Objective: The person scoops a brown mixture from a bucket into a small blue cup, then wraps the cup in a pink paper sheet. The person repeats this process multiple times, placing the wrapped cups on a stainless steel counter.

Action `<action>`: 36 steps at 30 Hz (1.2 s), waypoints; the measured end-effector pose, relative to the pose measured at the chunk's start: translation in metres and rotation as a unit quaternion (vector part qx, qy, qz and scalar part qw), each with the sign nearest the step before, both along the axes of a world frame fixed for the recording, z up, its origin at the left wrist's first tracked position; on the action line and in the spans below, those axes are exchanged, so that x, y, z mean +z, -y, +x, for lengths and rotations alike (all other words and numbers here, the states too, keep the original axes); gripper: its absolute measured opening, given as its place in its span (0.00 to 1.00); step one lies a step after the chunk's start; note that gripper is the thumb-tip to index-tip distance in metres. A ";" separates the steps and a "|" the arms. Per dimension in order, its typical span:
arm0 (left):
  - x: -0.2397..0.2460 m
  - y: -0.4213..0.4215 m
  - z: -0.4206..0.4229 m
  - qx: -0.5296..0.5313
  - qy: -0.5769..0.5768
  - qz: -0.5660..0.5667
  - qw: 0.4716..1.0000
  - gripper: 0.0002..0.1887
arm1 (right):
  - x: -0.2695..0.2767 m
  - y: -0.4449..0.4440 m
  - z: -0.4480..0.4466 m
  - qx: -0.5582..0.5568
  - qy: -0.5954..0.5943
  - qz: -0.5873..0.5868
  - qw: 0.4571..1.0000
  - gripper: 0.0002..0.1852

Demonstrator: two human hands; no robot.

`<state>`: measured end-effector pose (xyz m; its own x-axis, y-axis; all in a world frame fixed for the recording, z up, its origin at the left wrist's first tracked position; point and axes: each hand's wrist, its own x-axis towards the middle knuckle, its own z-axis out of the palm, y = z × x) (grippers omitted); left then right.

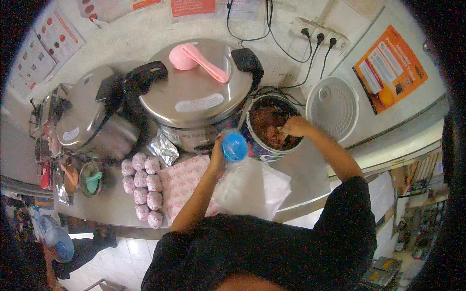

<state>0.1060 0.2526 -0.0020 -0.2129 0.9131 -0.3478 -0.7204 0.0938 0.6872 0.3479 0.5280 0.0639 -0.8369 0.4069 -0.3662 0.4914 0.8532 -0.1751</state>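
My left hand holds a small blue plastic cup above the worktop, just left of an open pot. Dark reddish-brown cooked rice fills much of that pot. Inside its right rim, my right hand grips a pale utensil, mostly hidden by the fingers and the rice. Under my left forearm lie printed wrapping paper sheets, and beside them clear plastic sheets. Several round bundles in printed paper stand in rows farther left.
A large steel pressure cooker carries a pink scoop on its lid. Left of it stands another pressure cooker. A translucent lid leans right of the pot. Cables run to a socket strip. A person's hand shows lower left.
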 end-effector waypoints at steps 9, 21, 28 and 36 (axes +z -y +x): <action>0.040 -0.050 0.020 -0.054 0.074 -0.009 0.996 0.34 | 0.035 -0.009 0.001 -0.106 -0.077 0.041 0.991 0.27; 0.022 -0.207 0.094 0.017 0.004 -0.034 0.999 0.31 | 0.034 0.109 -0.030 -0.375 -0.085 0.274 0.882 0.18; 0.052 -0.191 0.084 -0.020 0.127 0.011 0.992 0.24 | 0.027 0.144 -0.005 -0.336 -0.208 0.379 0.837 0.12; 0.035 -0.181 0.066 -0.043 0.065 0.004 0.997 0.32 | 0.066 0.128 -0.002 -0.363 -0.353 0.180 0.843 0.29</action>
<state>0.1721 0.4336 0.0326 -0.0881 0.9287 -0.3602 -0.7931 0.1534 0.5895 0.3463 0.3995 0.1302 -0.2775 0.8842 0.3758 0.7884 0.4331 -0.4369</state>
